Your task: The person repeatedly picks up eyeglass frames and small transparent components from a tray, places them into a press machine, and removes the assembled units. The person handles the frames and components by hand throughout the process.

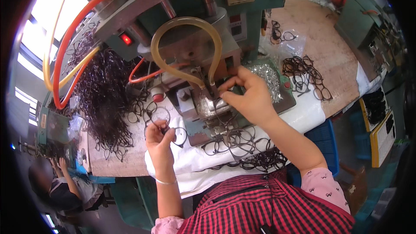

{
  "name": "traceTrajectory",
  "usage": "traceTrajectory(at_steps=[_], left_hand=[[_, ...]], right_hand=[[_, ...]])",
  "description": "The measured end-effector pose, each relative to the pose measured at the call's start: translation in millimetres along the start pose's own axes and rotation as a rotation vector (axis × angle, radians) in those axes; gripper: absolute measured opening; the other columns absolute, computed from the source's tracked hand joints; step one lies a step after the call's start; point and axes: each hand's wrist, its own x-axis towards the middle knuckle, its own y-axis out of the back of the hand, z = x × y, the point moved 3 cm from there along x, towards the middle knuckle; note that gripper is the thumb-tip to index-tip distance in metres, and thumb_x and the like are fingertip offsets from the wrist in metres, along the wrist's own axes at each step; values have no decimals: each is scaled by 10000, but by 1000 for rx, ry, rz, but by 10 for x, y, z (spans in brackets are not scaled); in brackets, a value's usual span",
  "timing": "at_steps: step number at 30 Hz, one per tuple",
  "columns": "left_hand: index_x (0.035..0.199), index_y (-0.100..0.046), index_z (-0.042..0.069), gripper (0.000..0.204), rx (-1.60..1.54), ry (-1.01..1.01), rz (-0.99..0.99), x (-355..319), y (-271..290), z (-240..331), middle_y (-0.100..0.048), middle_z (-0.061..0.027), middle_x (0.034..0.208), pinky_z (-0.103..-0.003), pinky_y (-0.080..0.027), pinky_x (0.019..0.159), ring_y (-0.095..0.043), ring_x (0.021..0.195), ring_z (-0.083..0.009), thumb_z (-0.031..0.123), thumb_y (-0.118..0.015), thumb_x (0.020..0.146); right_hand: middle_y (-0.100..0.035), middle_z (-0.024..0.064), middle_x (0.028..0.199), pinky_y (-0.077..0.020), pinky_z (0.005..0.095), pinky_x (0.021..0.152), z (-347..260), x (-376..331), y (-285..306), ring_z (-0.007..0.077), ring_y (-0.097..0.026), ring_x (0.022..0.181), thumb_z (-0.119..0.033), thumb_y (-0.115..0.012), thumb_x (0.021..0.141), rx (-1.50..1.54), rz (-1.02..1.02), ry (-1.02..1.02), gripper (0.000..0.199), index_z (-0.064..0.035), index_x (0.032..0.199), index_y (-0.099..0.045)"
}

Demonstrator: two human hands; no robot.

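Observation:
My left hand (160,145) is closed on a dark eyeglass frame (185,138), held low in front of the press at the left. At the press's metal die (213,107), my right hand (250,97) pinches with thumb and forefinger. A thin dark rim shows just below those fingertips and seems to belong to an eyeglass frame they grip; the fingers partly hide it. A bent, yellowish clear hose (187,22) arches over the die. Several loose eyeglass frames (240,144) lie on the white cloth between my arms.
A tangled heap of dark frames (102,95) rises at the left. More frames (305,73) lie on the right of the table, beside shiny scraps (266,78). A red button (157,94) sits left of the die. Another person (65,186) works at far left.

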Motion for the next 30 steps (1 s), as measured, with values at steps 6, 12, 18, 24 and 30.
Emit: traceTrajectory(at_steps=[6,12,18,24,30], left_hand=[[1045,-552,42,91,-228,-267,-129,63,-282,359,-574,-81,987,-321,-493,790,-556,890,-167,6,-521,968],[1088,-537,0,150,161,-682,6,249,-870,1083,-610,-129,1023,-349,-536,794,-611,823,-194,-8,-557,940],[968,-568,19,81,245,-753,-202,-39,-859,920,-673,-158,875,-372,-540,722,-685,793,-255,-5,-605,900],[880,-659,68,238,767,-1392,-655,-201,-1226,571,-688,-69,1016,-326,-597,735,-671,863,-216,54,-724,652],[904,-623,84,225,783,-1423,-683,-153,-1241,498,-717,-67,984,-340,-604,677,-700,843,-237,25,-712,706]], right_hand=[[-706,69,872,-488,270,810,8,-84,-20,113,-637,840,-47,-721,782,156,95,-44,485,54,1214,-524],[-656,55,942,-466,224,839,-157,-140,-179,95,-596,929,30,-687,828,402,30,-208,514,36,1303,-491],[-684,71,1072,-450,293,954,-245,-301,27,151,-600,1086,-13,-666,853,116,-67,99,482,-3,1310,-515],[-607,154,1239,-461,499,932,773,-351,822,374,-493,1250,-105,-714,730,-1095,272,116,158,-49,875,-689],[-665,100,1029,-481,419,818,747,-236,878,298,-601,986,-133,-690,751,-883,306,-4,102,-88,841,-674]])
